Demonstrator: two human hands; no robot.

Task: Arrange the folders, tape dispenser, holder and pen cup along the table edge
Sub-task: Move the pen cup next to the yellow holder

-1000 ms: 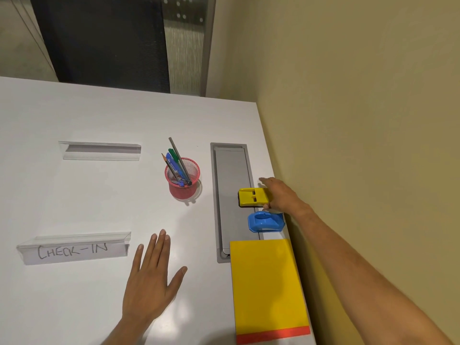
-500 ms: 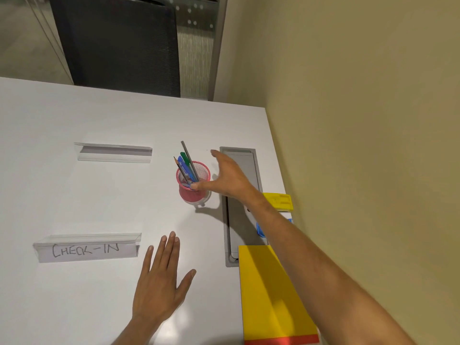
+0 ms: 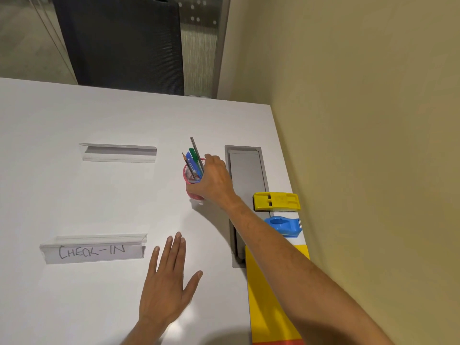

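My right hand (image 3: pixel 213 181) is wrapped around the pink mesh pen cup (image 3: pixel 191 180) in the middle of the white table (image 3: pixel 74 115); several pens and a pencil stick out of it. By the right edge, against the wall, lie the yellow holder (image 3: pixel 276 201), the blue tape dispenser (image 3: pixel 286 226) just nearer me, and the yellow folder (image 3: pixel 263 300) over a red one (image 3: pixel 278 342), partly hidden by my right forearm. My left hand (image 3: pixel 167 285) rests flat on the table with its fingers spread and holds nothing.
A grey cable hatch (image 3: pixel 246 178) is set into the table just right of the cup. Two clear sign holders lie to the left: a blank one (image 3: pixel 118 153) farther off and one marked CHECK-IN (image 3: pixel 93 250) nearer. A dark chair (image 3: pixel 122 41) stands beyond the far edge.
My right hand left the yellow holder by the wall, moved left across the hatch and closed around the pen cup. My left hand stayed flat on the table.
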